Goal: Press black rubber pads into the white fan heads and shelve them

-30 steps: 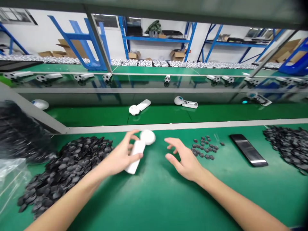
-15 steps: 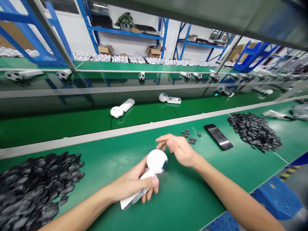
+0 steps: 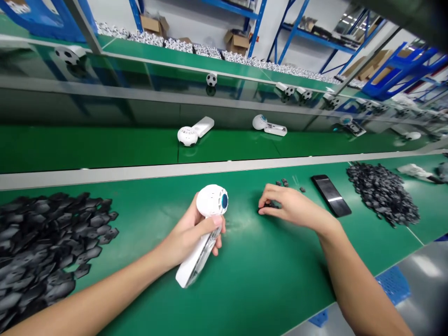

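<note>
Holds white unit over bench w/ L hand wrapped round handle. Curls R hand round small blk parts — can't tell if pinching any. See none on visible ball head — prob. unfinished.

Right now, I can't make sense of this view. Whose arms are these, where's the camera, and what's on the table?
There's no robot: a person works bare-handed, seen by a camera worn on their head, looking forward and down. The left hand holds a white handheld device with a round, slotted head. The right hand is down at some small dark pieces; its grip is unclear. The green table also bears a pile of flat black pieces at left and, at right, a black smartphone and a second dark pile.
</note>
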{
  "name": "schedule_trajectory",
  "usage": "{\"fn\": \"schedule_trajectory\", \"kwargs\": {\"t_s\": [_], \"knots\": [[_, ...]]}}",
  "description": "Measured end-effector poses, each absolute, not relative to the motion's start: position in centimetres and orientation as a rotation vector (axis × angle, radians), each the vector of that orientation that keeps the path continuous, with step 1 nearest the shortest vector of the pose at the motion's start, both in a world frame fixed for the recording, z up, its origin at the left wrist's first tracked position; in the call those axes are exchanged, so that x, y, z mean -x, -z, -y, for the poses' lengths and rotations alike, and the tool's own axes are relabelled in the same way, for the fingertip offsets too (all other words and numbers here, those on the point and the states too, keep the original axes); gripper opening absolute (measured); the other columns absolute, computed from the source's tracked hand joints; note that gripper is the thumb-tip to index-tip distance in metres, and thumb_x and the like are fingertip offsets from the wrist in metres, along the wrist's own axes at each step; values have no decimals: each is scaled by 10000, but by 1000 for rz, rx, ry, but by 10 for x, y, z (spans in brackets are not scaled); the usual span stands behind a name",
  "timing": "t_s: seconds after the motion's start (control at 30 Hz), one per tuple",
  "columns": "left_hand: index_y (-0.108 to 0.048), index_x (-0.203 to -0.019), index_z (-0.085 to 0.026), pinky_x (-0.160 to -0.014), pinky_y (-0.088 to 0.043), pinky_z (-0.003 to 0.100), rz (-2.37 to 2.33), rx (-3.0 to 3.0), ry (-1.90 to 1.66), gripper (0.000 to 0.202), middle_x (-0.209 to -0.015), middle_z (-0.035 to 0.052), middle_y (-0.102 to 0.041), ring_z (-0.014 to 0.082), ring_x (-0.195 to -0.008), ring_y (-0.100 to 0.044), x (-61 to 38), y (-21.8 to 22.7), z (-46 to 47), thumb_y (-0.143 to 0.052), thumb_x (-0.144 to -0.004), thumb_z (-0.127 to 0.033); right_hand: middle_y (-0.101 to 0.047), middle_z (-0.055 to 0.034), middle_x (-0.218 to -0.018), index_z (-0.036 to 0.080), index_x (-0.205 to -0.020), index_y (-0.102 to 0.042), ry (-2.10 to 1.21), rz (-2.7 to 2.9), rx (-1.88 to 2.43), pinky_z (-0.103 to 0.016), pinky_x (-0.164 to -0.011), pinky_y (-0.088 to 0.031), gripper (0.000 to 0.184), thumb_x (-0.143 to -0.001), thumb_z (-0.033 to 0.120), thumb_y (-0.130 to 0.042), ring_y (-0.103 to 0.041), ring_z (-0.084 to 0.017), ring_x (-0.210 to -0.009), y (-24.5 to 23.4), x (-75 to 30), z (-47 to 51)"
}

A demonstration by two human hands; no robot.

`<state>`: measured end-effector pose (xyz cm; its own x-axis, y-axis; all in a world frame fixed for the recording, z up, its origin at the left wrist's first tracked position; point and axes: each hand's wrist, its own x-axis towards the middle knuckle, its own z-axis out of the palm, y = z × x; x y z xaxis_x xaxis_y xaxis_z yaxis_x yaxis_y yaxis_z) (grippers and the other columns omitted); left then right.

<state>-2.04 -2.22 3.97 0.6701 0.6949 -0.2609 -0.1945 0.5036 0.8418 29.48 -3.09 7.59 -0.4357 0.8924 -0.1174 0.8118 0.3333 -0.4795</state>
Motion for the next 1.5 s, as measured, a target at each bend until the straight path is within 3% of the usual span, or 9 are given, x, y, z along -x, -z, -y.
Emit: {"fn": "schedule_trajectory", "kwargs": {"t_s": [0.17, 0.33, 0.5, 0.6, 0.73, 0.93, 1.07, 1.27, 1.5], "knots": [[-388, -1268, -274, -542, -611, 312, -627, -857, -625, 476, -1043, 32, -662, 166, -670, -692, 20, -38, 24, -696, -968, -477, -749, -42, -1056, 225, -990, -663, -836, 2099, 1308, -275, -739, -600, 39, -1002, 237, -698, -707, -152, -809, -67, -266, 34], [-428, -1239, -273, -532, -606, 318, -642, -878, -672, 393, -1214, 47, -611, 154, -681, -696, 19, -42, 25, -674, -982, -439, -725, -88, -1123, 217, -1034, -681, -464, 2232, 974, -331, -856, -588, 117, -978, 125, -728, -707, -197, -990, -62, -238, 44], [-435, -1221, -272, -539, -605, 313, -648, -876, -675, 376, -1174, 30, -607, 152, -685, -692, 18, -41, 25, -677, -981, -431, -679, -74, -919, 209, -1063, -725, -134, 2287, 826, -361, -714, -569, 208, -916, 78, -792, -656, -200, -798, -65, -235, 53], [-450, -1226, -276, -524, -605, 321, -625, -867, -681, 371, -1169, 38, -623, 163, -676, -693, 18, -37, 25, -646, -987, -481, -737, -69, -930, 210, -1092, -729, -315, 2199, 781, -332, -698, -602, 216, -923, 101, -806, -705, -188, -777, -67, -232, 55], [-427, -1340, -324, -484, -596, 332, -635, -875, -656, 419, -1152, 47, -654, 177, -625, -699, 18, -37, 25, -577, -1012, -538, -790, -17, -860, 233, -984, -740, -653, 1955, 949, -242, -641, -622, 143, -914, 156, -839, -749, -151, -714, -65, -220, 57], [-360, -1447, -340, -473, -593, 318, -673, -889, -651, 520, -861, -7, -645, 201, -597, -696, 14, -42, 24, -567, -1022, -557, -802, -56, -1004, 229, -935, -664, -1056, 1599, 1183, -247, -656, -665, 125, -954, 258, -784, -784, -191, -867, -64, -209, 61], [-373, -1412, -361, -454, -581, 312, -692, -884, -686, 507, -986, 7, -658, 187, -595, -690, 11, -45, 24, -589, -1006, -574, -716, -17, -869, 219, -945, -715, -1091, 1531, 1246, -231, -598, -645, 132, -933, 309, -812, -707, -134, -670, -66, -212, 59], [-368, -1406, -298, -447, -553, 287, -839, -915, -615, 577, -625, -46, -604, 201, -502, -636, 7, -53, 25, -542, -1001, -669, -737, -59, -965, 211, -995, -756, -1207, 1532, 1267, -293, -675, -684, 163, -945, 360, -796, -732, -187, -816, -69, -208, 59], [-361, -1422, -311, -455, -561, 309, -860, -907, -593, 614, -624, -38, -624, 215, -518, -639, 4, -54, 24, -566, -982, -687, -754, -43, -960, 220, -943, -753, -1145, 1638, 1325, -259, -692, -649, 83, -943, 300, -777, -737, -183, -853, -74, -205, 61]]}}
